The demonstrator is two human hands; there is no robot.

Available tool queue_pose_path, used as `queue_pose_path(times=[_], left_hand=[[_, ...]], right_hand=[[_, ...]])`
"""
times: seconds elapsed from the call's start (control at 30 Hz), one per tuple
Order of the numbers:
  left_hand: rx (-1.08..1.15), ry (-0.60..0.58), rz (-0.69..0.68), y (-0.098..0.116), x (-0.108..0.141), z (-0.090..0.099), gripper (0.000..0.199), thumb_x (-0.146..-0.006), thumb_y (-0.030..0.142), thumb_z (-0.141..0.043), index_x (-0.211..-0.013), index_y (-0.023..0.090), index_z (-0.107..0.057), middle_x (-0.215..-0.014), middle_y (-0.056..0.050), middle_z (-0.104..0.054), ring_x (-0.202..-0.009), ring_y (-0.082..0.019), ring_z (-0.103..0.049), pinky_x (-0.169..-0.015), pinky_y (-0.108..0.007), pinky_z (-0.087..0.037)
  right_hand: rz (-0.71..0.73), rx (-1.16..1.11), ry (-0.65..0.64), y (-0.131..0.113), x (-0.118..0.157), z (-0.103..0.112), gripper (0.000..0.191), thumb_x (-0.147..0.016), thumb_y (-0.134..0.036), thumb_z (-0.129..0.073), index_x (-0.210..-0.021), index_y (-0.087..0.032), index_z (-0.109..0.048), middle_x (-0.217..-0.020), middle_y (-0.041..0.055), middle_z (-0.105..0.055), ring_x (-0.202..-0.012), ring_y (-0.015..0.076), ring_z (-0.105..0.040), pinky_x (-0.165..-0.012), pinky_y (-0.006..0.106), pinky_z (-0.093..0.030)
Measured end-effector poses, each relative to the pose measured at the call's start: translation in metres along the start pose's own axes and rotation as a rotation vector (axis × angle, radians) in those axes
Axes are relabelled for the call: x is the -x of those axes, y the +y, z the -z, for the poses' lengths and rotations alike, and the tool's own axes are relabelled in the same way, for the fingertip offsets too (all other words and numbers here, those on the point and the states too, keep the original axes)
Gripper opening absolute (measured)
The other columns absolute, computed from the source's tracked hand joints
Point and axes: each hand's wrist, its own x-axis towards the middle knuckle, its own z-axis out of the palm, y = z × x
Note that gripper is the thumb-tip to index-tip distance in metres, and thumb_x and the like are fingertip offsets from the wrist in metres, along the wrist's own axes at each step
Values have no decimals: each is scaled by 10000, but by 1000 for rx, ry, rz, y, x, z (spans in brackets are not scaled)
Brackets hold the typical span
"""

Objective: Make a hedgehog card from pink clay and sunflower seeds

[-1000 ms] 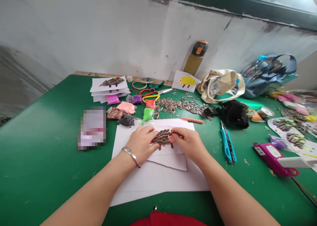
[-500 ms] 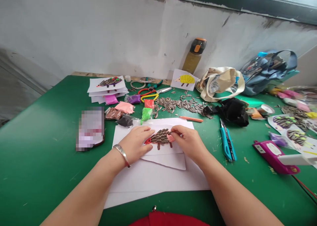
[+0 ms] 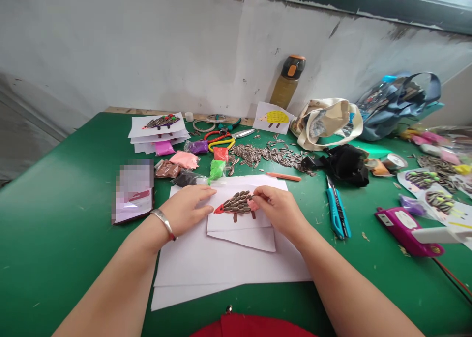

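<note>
A hedgehog figure point(image 3: 239, 203) on white paper has a red pointed snout at its left and a body covered in striped seeds, with pink clay showing at its right end. My right hand point(image 3: 276, 206) is at that pink end, thumb and forefinger pinched together; whatever is between them is too small to make out. My left hand point(image 3: 186, 208) rests at the left edge of the small paper, fingers apart and holding nothing. Larger white sheets point(image 3: 236, 268) lie underneath.
Behind the papers are a seed pile point(image 3: 250, 155), bagged clay point(image 3: 184, 160), scissors point(image 3: 224, 140) and an orange tool point(image 3: 283, 176). A phone point(image 3: 133, 194) lies left. On the right are a teal cutter point(image 3: 337, 211), black bag point(image 3: 346, 165) and magenta device point(image 3: 409, 231).
My left hand has shifted left, away from the hedgehog, uncovering its red snout and the paper's left edge. My right hand stays at the pink end.
</note>
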Motion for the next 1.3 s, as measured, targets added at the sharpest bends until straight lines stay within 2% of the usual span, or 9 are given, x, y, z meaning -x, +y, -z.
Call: queue_pose_path(times=[0.23, 0.33, 0.53, 0.8, 1.3], left_hand=[[-25, -22, -12, 7, 1, -3, 473, -803, 370, -550, -1238, 188, -590, -1331, -105, -544, -1206, -291, -494, -1019, -420, -386], [-41, -29, -28, 12, 2, -4, 488, -806, 390, -561, -1251, 190, -574, -1342, -108, -519, -1201, -303, -477, -1013, -429, -384], [-88, -18, -75, 18, 2, -7, 355, -788, 357, -589, -1112, 217, -632, -1228, -82, -557, -1122, -297, -491, -939, -413, -425], [-90, -34, -58, 17, 1, -11, 408, -784, 351, -603, -1166, 207, -610, -1312, -99, -496, -1153, -315, -450, -984, -441, -387], [-91, -2, -78, 18, 1, -12, 350, -764, 343, -623, -1092, 220, -631, -1229, -84, -537, -1123, -308, -464, -942, -435, -405]], right_hand=[[97, 210, -6, -2, -3, 3, 215, -868, -203, -509, -694, -236, -632, -695, -29, -665, -741, 162, -525, -658, 270, -318], [116, 211, 12, 0, -3, 3, 205, -866, -203, -531, -691, -233, -632, -705, -31, -658, -748, 161, -503, -679, 273, -312], [129, 207, 20, 3, -4, 1, 190, -866, -219, -550, -699, -234, -640, -733, -15, -644, -769, 166, -496, -704, 279, -313], [129, 242, 52, 6, -6, -4, 138, -849, -199, -573, -750, -226, -665, -736, -2, -634, -777, 168, -506, -720, 281, -319], [120, 276, 57, 6, -4, -11, 104, -831, -190, -581, -776, -215, -665, -755, 0, -652, -773, 166, -508, -711, 287, -315]])
